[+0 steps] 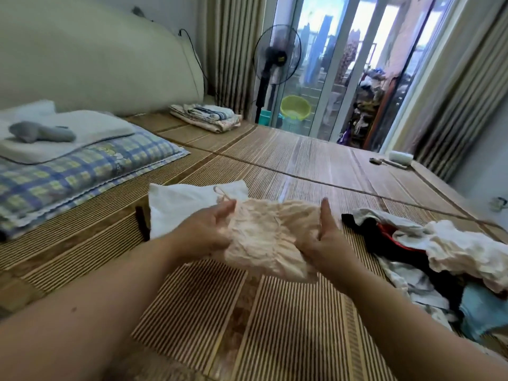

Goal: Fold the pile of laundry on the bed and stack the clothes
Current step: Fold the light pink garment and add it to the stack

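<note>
Woven bed mat (302, 166) is covering the whole platform; fine ribbed slats, tan and brown stripes, seams running between panels.

Padded cream headboard (96, 64) is curving along the far left wall.

Blue-and-yellow plaid quilt (68, 177) is lying flat at the left, soft and quilted. A white pillow (90, 130) is sitting on its far end.

Pile of laundry (439, 257) is sprawling at the near right on the mat: rumpled cream cloth on top, black, red, white and pale blue pieces tangled beneath.

Peach garment (269, 237), thin and heavily crinkled, is sitting bunched in the middle of the mat, between the pile and a white cloth. A thin strap is looping off its far left corner.

White cloth (178, 207), smooth and roughly rectangular, is lying flat just left of and behind the peach piece, partly under it.

Folded bedding stack (206, 116), striped and floral, is resting at the far edge of the mat.

Black standing fan (275, 56), round wire cage, is standing beyond the bed by the glass doors.

Left hand (203, 229) is gripping the garment's left edge, fingers curled into the fabric, thumb lying across the top.

Right hand (324, 237) is gripping the right edge, thumb pointing up, fingers curling into the folds.
</note>
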A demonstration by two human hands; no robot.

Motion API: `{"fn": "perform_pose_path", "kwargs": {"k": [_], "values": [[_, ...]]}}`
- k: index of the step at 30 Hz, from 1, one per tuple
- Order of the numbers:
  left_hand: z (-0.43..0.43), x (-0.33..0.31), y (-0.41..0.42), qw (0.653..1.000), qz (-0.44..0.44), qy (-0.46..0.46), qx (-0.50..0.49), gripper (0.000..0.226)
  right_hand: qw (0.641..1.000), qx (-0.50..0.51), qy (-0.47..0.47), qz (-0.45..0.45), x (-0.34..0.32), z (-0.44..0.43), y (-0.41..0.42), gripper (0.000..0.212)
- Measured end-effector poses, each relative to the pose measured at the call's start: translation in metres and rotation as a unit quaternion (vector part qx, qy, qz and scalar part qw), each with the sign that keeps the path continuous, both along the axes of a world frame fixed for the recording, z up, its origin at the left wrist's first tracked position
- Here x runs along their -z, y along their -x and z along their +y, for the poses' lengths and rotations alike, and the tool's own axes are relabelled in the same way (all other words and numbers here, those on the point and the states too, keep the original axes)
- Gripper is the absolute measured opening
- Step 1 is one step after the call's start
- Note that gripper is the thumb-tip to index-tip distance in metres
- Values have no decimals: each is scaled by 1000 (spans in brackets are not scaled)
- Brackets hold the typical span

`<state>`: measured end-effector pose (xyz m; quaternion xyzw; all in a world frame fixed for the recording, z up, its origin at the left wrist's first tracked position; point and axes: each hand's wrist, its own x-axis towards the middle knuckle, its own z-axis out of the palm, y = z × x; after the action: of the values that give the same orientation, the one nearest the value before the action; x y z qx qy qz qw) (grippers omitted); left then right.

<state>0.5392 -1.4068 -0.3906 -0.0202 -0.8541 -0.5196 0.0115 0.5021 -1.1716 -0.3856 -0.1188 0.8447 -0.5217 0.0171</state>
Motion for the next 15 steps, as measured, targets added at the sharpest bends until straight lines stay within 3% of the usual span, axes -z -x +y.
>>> {"fn": "perform_pose_path", "kwargs": {"k": [3,7,11,13,15], "values": [[-39,-3,23,989,61,114,-71,87,996,-35,-68,40,-18,-52,47,95],[-83,4,59,977,97,140,-130,88,994,-54,-90,29,-23,-114,113,94],[-117,27,87,967,-2,196,-160,88,990,-49,-132,10,1,-152,160,88],[-128,43,96,950,-51,225,-209,81,975,-69,-203,63,21,-161,175,69],[-132,55,106,942,-39,269,-199,76,959,-109,-241,100,39,-169,186,51]]}}
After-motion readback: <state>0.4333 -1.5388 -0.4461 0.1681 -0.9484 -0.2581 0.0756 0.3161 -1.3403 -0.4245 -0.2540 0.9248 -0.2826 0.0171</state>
